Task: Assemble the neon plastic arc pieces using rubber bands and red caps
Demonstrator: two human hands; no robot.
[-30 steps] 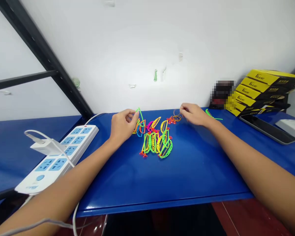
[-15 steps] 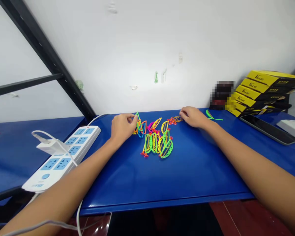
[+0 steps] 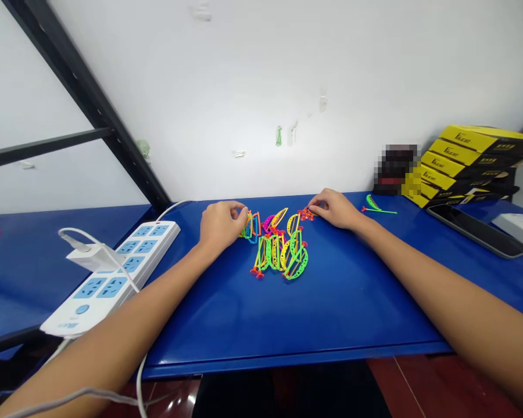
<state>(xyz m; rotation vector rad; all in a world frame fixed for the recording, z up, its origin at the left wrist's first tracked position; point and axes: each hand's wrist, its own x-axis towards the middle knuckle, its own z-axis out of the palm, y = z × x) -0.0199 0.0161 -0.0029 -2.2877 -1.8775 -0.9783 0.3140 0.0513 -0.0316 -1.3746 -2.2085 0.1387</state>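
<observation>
Hands: our left hand point(image 3: 221, 226) and our right hand point(image 3: 335, 209) are apart, with the bright pile between them. Both have closed in on it since a moment ago, the right dropping from above onto the pile's far end. Their fingers touch plastic, but we cannot tell whether either hand is gripping.

Power strip: a white power strip point(image 3: 113, 278) with pale blue socket panels lies at the left, with a white charger point(image 3: 87, 249) plugged into it and its cable looping away.

Loops: blue, orange and green plastic loops point(image 3: 250, 226) stand at the pile's left end, under our left fingertips.

Pile: neon plastic arches point(image 3: 279, 255), perforated and thin, stand in a tangled cluster on glossy blue tabletop point(image 3: 331, 325), with red suction-cup-like feet at their lower ends.

Small pieces: small orange-red pieces point(image 3: 306, 213) sit at the far right end, just under our right fingers.

Green strip: a loose green strip point(image 3: 377, 206) lies well to the right of our right hand, where it lay before.

Far right: stacked yellow-and-black boxes point(image 3: 470, 157) lean near the wall, above a dark phone point(image 3: 475, 232) and a white block point(image 3: 518, 226).
</observation>
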